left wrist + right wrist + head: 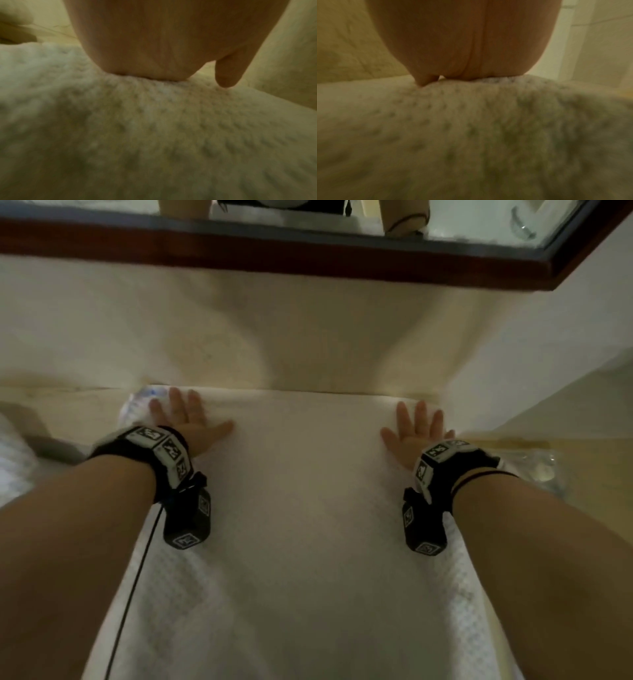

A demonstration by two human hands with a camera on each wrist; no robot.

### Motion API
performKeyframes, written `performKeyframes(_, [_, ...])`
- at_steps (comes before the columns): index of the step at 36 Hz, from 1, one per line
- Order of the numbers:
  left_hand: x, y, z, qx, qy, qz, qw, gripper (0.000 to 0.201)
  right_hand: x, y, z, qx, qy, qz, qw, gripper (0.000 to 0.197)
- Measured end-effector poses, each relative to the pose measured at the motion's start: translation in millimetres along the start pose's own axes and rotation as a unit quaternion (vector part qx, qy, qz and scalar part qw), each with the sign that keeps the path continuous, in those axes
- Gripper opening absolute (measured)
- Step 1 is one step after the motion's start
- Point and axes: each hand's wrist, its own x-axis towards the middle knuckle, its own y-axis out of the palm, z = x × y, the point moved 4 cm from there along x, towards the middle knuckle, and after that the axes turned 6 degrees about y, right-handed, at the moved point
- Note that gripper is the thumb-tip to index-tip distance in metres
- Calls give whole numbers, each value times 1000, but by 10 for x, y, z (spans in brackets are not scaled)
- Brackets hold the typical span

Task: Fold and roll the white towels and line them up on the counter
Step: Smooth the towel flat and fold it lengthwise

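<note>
A white waffle-textured towel (294, 508) lies spread flat on the counter, its far edge against the wall and its near part running toward me. My left hand (186, 419) presses flat on the towel's far left corner, fingers straight and spread. My right hand (416, 429) presses flat on the far right corner in the same way. In the left wrist view the palm (154, 47) rests on the towel's weave (154, 128), thumb pointing down. In the right wrist view the palm (471, 44) lies on the towel (471, 135).
A cream wall (274, 330) rises just behind the towel, with a dark wood mirror frame (308, 251) above it. A crinkled plastic packet (137, 405) sits under my left fingers. More clear plastic (537, 467) lies at the right. Another white cloth (10, 460) shows at the left edge.
</note>
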Motion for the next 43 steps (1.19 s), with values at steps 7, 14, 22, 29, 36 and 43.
performKeyframes(7, [1,26,-25,29,0,-16,999,121,101,-29,1,3,5,-16,1000,68])
performKeyframes(14, [-167,117,-71,64,29,-52,996,103,-30,35,-25,-4,-1,-27,1000,74])
performKeyframes(22, [-824,373,-31,112,107,6,988,92,-918,192,-80,31,-85,9,996,77])
performKeyframes(29, [-1325,791,198,216,115,58,968,94,-1612,751,-774,-14,-40,55,998,80])
performKeyframes(36, [-1719,1036,90,250,155,55,954,88,-2107,1401,-1430,41,58,102,992,83])
performKeyframes(43, [-2164,1497,175,234,186,67,952,88,-2523,1755,-1574,77,88,56,992,83])
